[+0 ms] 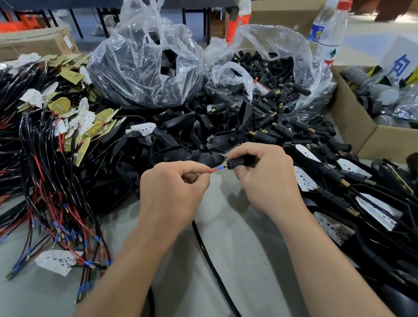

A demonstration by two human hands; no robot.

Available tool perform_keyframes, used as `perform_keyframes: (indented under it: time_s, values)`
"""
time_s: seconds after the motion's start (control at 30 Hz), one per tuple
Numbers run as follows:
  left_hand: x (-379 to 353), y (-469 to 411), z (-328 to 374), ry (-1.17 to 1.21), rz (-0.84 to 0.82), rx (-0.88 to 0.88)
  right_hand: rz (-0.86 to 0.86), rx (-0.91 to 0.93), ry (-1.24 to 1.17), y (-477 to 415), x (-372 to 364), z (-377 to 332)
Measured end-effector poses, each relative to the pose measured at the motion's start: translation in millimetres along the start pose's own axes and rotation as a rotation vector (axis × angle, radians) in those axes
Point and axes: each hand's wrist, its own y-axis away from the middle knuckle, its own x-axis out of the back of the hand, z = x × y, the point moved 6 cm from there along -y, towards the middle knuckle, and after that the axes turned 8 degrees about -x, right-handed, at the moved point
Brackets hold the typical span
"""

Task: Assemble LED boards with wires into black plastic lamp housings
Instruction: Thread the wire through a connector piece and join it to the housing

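My left hand (173,186) pinches a thin red wire (210,171) with a blue sleeve at its tip. My right hand (265,173) grips a small black connector (236,163), and the wire's tip sits at the connector's mouth. A black cable (212,264) runs from under my hands toward me. Loose black lamp housings (166,147) are heaped just beyond my hands. LED boards with red and black wires (50,152) are piled at the left. Housings fitted with white LED boards (374,207) lie at the right.
Two clear plastic bags stand behind the heap, one with housings (144,63), one with black connectors (271,77). A cardboard box (359,130) of parts sits at the right, with water bottles (330,26) behind it. Another carton (21,44) lies at the far left.
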Motion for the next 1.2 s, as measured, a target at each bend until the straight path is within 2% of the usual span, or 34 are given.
perform_keyframes:
  time_s: [0.23, 0.43, 0.5, 0.63, 0.8, 0.93, 1.0, 1.1, 1.2]
  values:
    - [1, 2, 8, -0.168, 0.002, -0.114, -0.035, 0.065, 0.082, 3, -1, -6]
    - [1, 3, 14, -0.199, 0.009, -0.201, -0.063, 0.111, 0.099, 4, -2, -9]
    - [1, 3, 16, -0.138, 0.017, -0.233, -0.075, 0.105, 0.083, 4, -3, -8]
    - [4, 0, 9, 0.069, 0.067, -0.171, -0.081, 0.086, -0.036, 4, -3, -9]
    - [5, 1, 4, -0.011, 0.093, -0.145, -0.109, 0.064, -0.159, 3, 0, -8]
    - [1, 5, 10, -0.128, 0.071, -0.227, -0.130, 0.091, -0.184, 3, 0, -8]
    - [2, 4, 11, -0.067, 0.079, -0.199, -0.150, 0.104, -0.209, 4, -2, -10]
    - [0, 2, 3, 0.120, 0.049, -0.069, -0.208, 0.056, -0.426, 4, -2, -10]
    - [-5, 2, 1, 0.223, -0.023, -0.053, -0.254, 0.023, -0.658, 4, 0, -12]
